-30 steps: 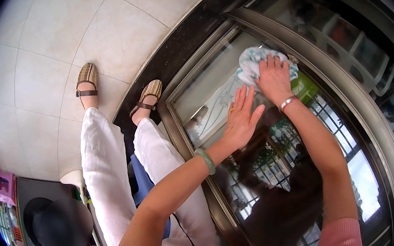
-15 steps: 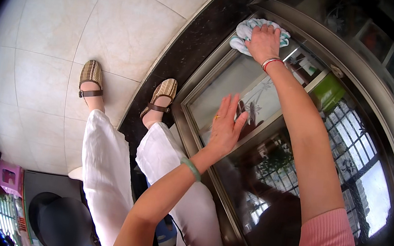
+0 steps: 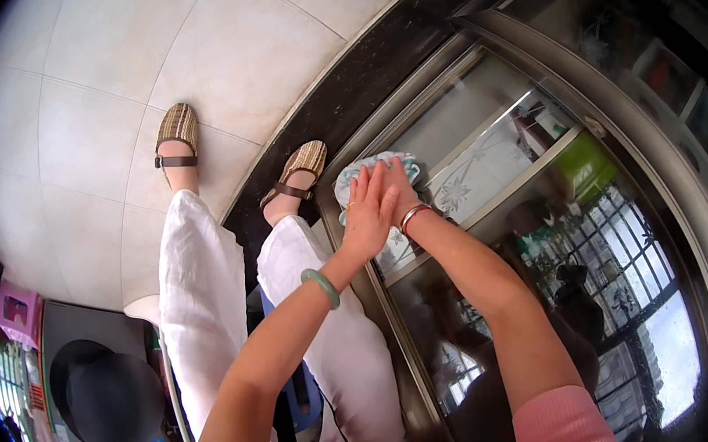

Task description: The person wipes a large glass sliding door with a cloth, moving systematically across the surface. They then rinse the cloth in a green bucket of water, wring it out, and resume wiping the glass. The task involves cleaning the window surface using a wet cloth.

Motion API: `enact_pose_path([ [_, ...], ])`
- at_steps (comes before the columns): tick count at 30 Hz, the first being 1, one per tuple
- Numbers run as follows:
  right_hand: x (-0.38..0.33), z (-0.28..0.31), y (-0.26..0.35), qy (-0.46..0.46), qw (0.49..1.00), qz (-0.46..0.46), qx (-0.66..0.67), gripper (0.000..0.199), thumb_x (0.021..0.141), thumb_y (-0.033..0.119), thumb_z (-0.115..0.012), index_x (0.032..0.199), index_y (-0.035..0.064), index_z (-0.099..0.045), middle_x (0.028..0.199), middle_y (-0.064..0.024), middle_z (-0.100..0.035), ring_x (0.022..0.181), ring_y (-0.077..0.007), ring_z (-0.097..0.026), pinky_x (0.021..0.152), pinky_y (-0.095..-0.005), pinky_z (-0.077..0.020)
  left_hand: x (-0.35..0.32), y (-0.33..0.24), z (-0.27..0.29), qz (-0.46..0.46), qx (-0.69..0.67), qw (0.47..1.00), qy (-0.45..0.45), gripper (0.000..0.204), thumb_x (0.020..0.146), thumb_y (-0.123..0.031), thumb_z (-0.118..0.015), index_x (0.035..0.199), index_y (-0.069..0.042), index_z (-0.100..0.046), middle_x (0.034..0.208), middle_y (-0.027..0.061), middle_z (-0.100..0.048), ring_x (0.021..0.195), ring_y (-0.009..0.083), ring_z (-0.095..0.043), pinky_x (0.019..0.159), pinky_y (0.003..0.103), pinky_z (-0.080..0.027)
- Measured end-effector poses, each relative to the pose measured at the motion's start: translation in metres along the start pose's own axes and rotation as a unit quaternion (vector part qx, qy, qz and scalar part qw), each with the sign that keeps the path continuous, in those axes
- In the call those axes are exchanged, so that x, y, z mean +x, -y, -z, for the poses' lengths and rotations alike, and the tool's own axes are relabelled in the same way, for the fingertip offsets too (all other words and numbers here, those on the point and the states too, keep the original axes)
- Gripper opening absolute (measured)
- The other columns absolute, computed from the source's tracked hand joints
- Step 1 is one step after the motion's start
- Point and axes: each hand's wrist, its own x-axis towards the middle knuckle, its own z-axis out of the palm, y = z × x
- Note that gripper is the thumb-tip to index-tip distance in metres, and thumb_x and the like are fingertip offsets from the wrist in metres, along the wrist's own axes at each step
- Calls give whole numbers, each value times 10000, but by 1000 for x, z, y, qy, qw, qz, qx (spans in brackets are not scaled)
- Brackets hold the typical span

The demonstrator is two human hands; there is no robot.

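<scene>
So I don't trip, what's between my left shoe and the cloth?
The head view shows floor tile, your right shoe over the dark strip, then metal frame before the cloth.

And there's a slim gold-coloured ring [image 3: 350, 207] on a finger of the left hand [image 3: 369, 217], with a smooth, rounded pale-green bangle [image 3: 321, 289] just behind it at the wrist! Over to the right hand [image 3: 394, 186]: close behind it, a narrow bracelet [image 3: 412, 218] showing silver and red. Well back up that arm, here's a sleeve [image 3: 566, 437], pink, finely ribbed, ending near the elbow. Below and left of both hands, loose white trousers [image 3: 204, 291], softly creased. Farther left, woven shoes [image 3: 178, 123], striped brown and beige, rounded at the toe, each with a dark brown strap [image 3: 177, 162] across the foot!
</scene>
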Motion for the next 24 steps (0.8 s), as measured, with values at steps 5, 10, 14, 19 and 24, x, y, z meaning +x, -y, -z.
enact_pose_path([
  [5,-12,71,-50,50,996,-62,-36,377,854,282,-617,1204,144,-650,1121,-92,-684,1160,-307,-581,1031,-594,-331,14,-17,-9,-71,-77,994,-41,633,1063,-441,-416,1602,-162,-236,1637,246,-190,1503,434,-213,1197,510,-239],
  [10,-3,115,-173,-189,963,-145,-127,577,842,125,-634,1393,254,-522,1398,-75,-552,1191,-327,-544,936,-570,-385,23,-54,-25,-53,-74,996,4,673,1069,-452,-409,1611,-128,-175,1644,240,-170,1531,379,-161,1210,431,-222],
  [14,41,101,-208,-176,947,-226,-145,471,876,153,-597,1339,239,-577,1361,-50,-567,1204,-298,-526,911,-557,-379,30,-49,-22,-64,-69,995,31,675,1071,-470,-395,1608,-118,-185,1644,224,-186,1543,357,-122,1232,434,-168],
  [19,68,82,-197,-114,930,-307,-166,328,878,247,-589,1187,202,-689,1218,-28,-644,1199,-272,-507,890,-568,-362,30,-12,-13,-45,-29,999,4,677,1068,-447,-419,1598,-81,-209,1632,227,-232,1540,365,-137,1230,434,-166],
  [24,67,51,-123,-107,965,-217,-103,285,859,317,-606,1100,223,-726,1196,-27,-658,1211,-281,-506,953,-619,-341,18,32,-9,15,-3,999,-31,665,1067,-430,-428,1597,-85,-221,1636,228,-223,1535,377,-149,1227,432,-169],
])
